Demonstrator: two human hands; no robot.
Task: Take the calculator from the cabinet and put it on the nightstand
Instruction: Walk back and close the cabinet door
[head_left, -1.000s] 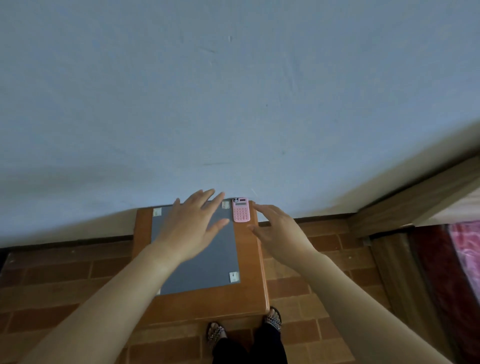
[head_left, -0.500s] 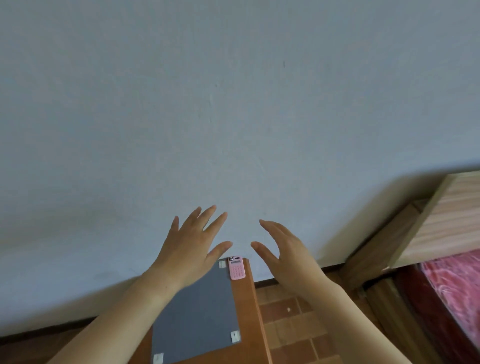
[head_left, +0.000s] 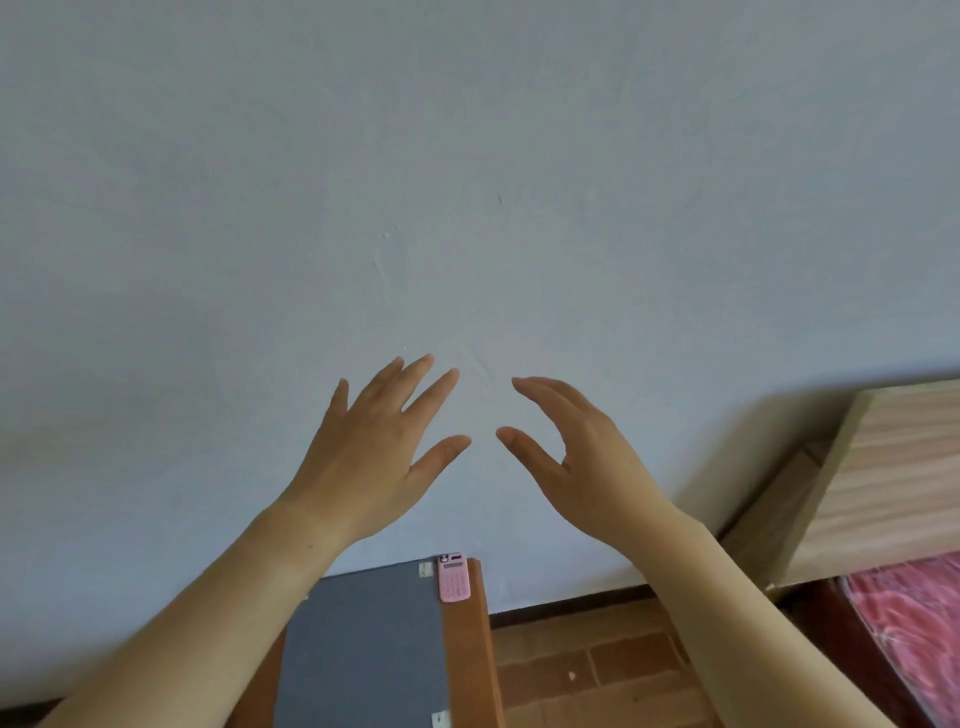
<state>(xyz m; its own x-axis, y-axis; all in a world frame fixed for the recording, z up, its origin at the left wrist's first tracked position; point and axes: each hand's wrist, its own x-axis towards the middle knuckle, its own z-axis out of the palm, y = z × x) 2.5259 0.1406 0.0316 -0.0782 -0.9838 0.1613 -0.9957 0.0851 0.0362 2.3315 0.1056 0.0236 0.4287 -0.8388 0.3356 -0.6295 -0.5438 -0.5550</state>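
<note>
A small pink calculator (head_left: 454, 578) lies flat at the back right corner of a wooden nightstand (head_left: 477, 649), beside the grey mat (head_left: 363, 649) taped on its top. My left hand (head_left: 376, 452) and my right hand (head_left: 576, 457) are both raised in front of the pale blue wall, well above the calculator. Fingers are spread on both, palms face away from me, and neither hand holds anything or touches the calculator.
The pale blue wall (head_left: 467, 182) fills most of the view. A wooden bed headboard (head_left: 893, 478) and a red patterned mattress (head_left: 914, 629) stand at the right. Brick-pattern floor (head_left: 582, 670) runs between the nightstand and the bed.
The view has tilted upward, so the nightstand and calculator slid to the bottom of the frame. Both hands lifted away from the calculator and stay open.
</note>
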